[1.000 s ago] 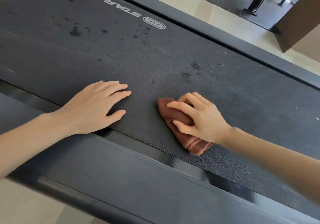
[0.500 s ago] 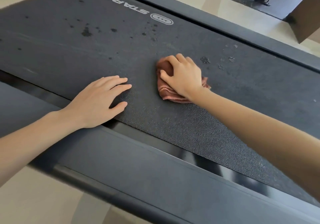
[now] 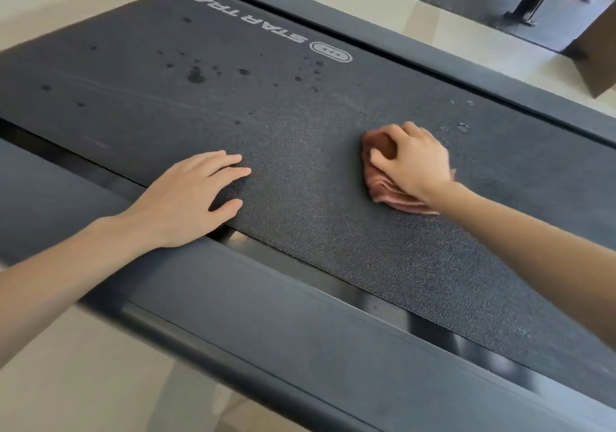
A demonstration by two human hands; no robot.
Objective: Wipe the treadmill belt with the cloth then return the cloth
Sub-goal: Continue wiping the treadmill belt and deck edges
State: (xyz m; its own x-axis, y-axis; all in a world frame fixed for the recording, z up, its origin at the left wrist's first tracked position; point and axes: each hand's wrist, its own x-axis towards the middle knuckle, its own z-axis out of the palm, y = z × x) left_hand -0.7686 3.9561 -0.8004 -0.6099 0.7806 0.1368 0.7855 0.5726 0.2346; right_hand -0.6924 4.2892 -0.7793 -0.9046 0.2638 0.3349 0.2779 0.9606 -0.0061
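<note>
Right hand (image 3: 411,161) fingers bunch the soft, limp cloth (image 3: 383,185) (probably damp) mid-belt (image 3: 300,151); left hand (image 3: 190,198) lies open beside it, holding nothing

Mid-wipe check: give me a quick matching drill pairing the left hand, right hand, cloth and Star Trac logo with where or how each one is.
Things:
1. left hand
2. right hand
3. cloth
4. Star Trac logo

States:
A. printed white near the belt's far edge
B. bunched, reddish-brown, pressed on the belt
C. flat and empty at the belt's near edge
D. gripping the cloth

Pairs: 1-C, 2-D, 3-B, 4-A
</note>
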